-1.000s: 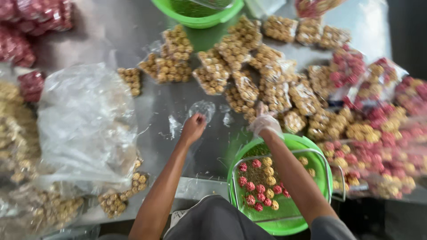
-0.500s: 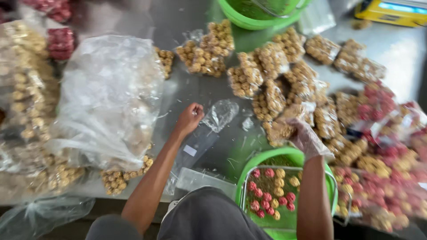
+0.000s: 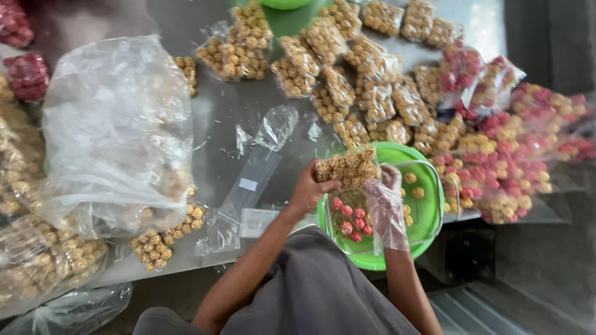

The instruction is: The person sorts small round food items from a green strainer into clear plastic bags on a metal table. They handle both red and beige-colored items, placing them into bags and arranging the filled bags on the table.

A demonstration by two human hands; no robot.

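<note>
The bare left hand [image 3: 308, 189] grips one end of a small clear packet of golden-brown puffed balls [image 3: 349, 167], fingers curled shut around it. The right hand [image 3: 386, 201], covered by a loose transparent plastic glove, touches the packet's other end from the right; whether its fingers are closed on it cannot be told through the crumpled film. The packet sits just right of the frame's centre, directly above a round bright green plastic basin [image 3: 428, 211] that holds loose red and yellow balls along its lower left part.

Left of the hands, on the grey metal bench [image 3: 217, 130], lie flat empty clear plastic sleeves [image 3: 251, 180]. Further left, a big crumpled transparent plastic bag [image 3: 115, 133] fills the left-centre of the frame, with sealed packets of brown balls beside and beneath it. Across the upper middle spreads a heap of sealed packets of golden balls [image 3: 347, 74]. At the right edge lies a pile of packets mixing red and yellow balls [image 3: 515, 149]. Dark red packets [image 3: 25, 74] sit in the upper left corner.
</note>
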